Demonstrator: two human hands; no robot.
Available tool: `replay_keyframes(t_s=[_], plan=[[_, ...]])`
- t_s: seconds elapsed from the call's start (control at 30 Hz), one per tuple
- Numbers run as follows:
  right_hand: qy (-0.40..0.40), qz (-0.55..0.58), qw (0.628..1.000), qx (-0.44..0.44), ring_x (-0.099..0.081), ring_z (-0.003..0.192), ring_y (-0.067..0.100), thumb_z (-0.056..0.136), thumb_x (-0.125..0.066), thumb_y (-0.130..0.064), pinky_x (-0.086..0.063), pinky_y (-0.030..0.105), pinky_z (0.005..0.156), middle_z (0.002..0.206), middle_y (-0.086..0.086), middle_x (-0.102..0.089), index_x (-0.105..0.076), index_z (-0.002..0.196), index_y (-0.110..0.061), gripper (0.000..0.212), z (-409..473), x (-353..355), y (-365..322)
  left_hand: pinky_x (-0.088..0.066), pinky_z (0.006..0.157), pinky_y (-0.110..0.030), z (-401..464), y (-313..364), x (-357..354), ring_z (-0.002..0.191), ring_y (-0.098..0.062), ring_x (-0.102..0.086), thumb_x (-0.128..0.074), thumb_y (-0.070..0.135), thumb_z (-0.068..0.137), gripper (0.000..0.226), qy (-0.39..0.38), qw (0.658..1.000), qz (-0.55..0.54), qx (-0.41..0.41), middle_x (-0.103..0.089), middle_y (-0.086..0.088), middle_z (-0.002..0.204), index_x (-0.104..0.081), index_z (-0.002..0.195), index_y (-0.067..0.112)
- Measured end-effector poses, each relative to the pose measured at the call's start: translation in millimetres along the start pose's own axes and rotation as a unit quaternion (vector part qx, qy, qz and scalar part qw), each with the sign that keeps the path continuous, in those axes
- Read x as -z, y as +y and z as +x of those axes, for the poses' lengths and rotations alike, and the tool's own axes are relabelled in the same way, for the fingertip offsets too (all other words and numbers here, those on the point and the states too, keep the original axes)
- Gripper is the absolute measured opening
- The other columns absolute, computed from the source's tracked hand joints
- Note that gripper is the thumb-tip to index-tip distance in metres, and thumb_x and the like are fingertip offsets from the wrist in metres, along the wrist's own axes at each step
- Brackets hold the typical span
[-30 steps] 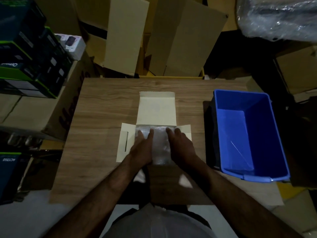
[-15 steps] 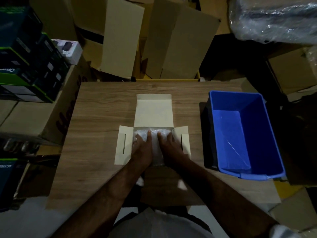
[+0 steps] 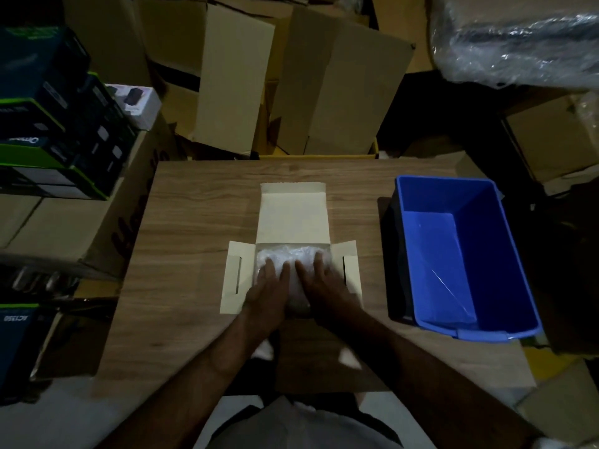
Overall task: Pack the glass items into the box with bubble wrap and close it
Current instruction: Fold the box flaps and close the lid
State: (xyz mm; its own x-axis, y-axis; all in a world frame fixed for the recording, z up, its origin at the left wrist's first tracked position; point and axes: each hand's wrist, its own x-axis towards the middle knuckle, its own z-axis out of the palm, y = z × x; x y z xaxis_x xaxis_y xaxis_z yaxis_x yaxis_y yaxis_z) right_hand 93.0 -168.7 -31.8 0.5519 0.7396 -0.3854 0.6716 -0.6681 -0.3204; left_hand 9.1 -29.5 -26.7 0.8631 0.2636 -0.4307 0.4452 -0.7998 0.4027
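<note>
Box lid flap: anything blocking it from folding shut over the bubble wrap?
Yes. Both hands, left hand and right hand, lie flat on the bubble wrap in the box, right where the lid flap would fold down. Nothing else visible blocks it; the side flaps are spread outward.

Just one view, head cam, wide-angle. Looks forward and steeply down over wooden table (image 3: 194, 222), close above open box (image 3: 293, 215). Own forearms enter from bottom edge. Stacked cartons (image 3: 340, 85) fill far side, blue bin (image 3: 453, 254) at right.
</note>
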Motion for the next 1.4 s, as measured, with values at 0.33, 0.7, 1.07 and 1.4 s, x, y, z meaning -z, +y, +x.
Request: replay_keyframes(t_s=[0.33,0.7,1.07,1.4], plan=[[0.209,0.006,0.976,-0.055,-0.025,0.147,0.044,0.094,-0.051,-0.052,-0.032,0.06,0.116,0.16,0.031,-0.021,-0.023,0.159,-0.02,0.077,-24,2,16,-0.017,0.123,-0.052,2,-60,21,0.152,-0.04,-0.014,-0.038,0.052,0.1,0.06,0.167,0.985,0.029,0.036,-0.003,-0.021,0.166,-0.033,0.156,0.031],[0.27,0.199,0.942,-0.01,-0.025,0.151,0.018,0.1,-0.056,-0.04,-0.038,0.044,0.117,0.166,0.0,-0.006,-0.025,0.159,-0.022,0.069,-25,-7,4,-0.038,0.117,-0.044,1,-31,2,0.148,-0.031,-0.034,-0.055,0.004,0.092,0.073,0.204,0.972,-0.041,-0.106,-0.023,-0.014,0.166,-0.026,0.159,0.013],[0.237,0.08,0.968,0.033,-0.037,0.142,0.045,0.099,-0.046,-0.035,-0.04,0.054,0.113,0.152,0.033,-0.036,-0.034,0.145,0.014,0.069,-14,-39,-12,-0.038,0.116,-0.052,-4,-42,-41,0.147,-0.046,-0.029,-0.046,0.016,0.104,0.059,0.176,0.969,0.065,-0.161,-0.025,-0.035,0.158,-0.027,0.15,-0.015],[0.192,0.119,0.973,0.039,-0.033,0.146,0.041,0.1,-0.047,-0.03,-0.035,0.05,0.118,0.154,0.028,-0.038,-0.039,0.147,0.01,0.062,-3,-57,11,-0.032,0.118,-0.055,2,-56,-44,0.154,-0.037,-0.017,-0.023,0.025,0.107,0.058,0.176,0.966,0.081,-0.169,-0.014,-0.023,0.166,-0.019,0.157,-0.004]])
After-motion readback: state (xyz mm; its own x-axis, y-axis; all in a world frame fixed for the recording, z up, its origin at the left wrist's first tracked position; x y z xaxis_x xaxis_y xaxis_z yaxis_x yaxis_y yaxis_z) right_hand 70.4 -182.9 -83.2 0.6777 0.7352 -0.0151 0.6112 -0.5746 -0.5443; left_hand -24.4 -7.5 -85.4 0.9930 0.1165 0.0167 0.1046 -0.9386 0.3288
